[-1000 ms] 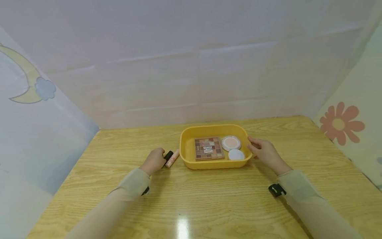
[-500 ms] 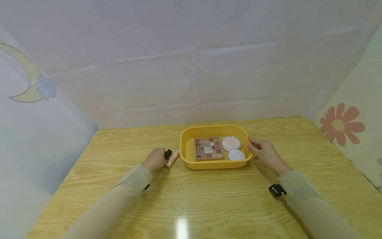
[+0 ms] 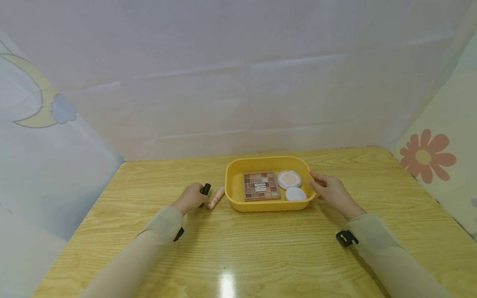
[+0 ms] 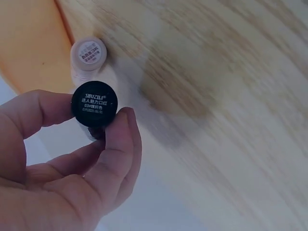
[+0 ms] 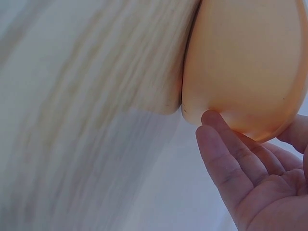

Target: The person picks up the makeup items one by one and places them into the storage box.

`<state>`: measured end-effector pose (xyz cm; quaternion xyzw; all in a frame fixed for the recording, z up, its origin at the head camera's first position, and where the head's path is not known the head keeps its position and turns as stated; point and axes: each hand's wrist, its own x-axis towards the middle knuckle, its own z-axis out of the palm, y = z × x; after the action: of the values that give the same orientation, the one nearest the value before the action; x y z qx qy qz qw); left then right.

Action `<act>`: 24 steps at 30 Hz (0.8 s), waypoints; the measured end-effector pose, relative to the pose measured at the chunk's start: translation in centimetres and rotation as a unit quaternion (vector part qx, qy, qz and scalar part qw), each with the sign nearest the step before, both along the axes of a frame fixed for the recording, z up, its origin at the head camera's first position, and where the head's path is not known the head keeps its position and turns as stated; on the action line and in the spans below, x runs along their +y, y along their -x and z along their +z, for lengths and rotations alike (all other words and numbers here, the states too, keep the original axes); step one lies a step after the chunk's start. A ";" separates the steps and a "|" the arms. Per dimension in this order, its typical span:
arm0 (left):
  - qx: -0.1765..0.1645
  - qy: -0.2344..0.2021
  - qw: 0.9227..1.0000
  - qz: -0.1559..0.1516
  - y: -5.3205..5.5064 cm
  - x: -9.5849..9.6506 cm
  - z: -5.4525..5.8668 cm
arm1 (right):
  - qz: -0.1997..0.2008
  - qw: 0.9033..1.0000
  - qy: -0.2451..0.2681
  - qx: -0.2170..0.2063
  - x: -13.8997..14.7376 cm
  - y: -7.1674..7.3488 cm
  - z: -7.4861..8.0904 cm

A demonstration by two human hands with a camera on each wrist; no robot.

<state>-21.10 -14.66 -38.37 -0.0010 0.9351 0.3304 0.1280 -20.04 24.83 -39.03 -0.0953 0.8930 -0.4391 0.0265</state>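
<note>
My left hand (image 3: 190, 198) pinches a black lipstick (image 3: 206, 189) between thumb and fingers, just left of the yellow bin. In the left wrist view the round labelled end of the lipstick (image 4: 94, 103) faces the camera. Beside it a pale pink tube (image 3: 215, 198) lies slantwise on the table near the bin's left wall. My right hand (image 3: 331, 190) holds the right end of the yellow bin (image 3: 268, 206). In the right wrist view its fingers touch the bin's outer wall (image 5: 245, 62), with the thumb at the rim.
Inside the bin lie a square eyeshadow palette (image 3: 261, 186), a round clear-edged compact (image 3: 289, 179) and a white round container (image 3: 295, 193). The wooden table (image 3: 261, 248) meets a pale cloth backdrop (image 3: 246, 82) behind and at both sides.
The lipstick has shifted left, away from the pale pink tube, and stands more steeply in my left hand. My right hand and the bin have stayed in place.
</note>
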 end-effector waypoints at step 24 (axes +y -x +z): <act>0.000 -0.127 0.991 0.039 -1.6 0.9 1.9 | -0.002 1.000 -0.005 -0.002 0.1 0.1 0.0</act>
<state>-19.54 -13.78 -36.50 -0.0215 0.8848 0.4511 0.1145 -20.14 24.91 -39.07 -0.0928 0.8955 -0.4345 0.0275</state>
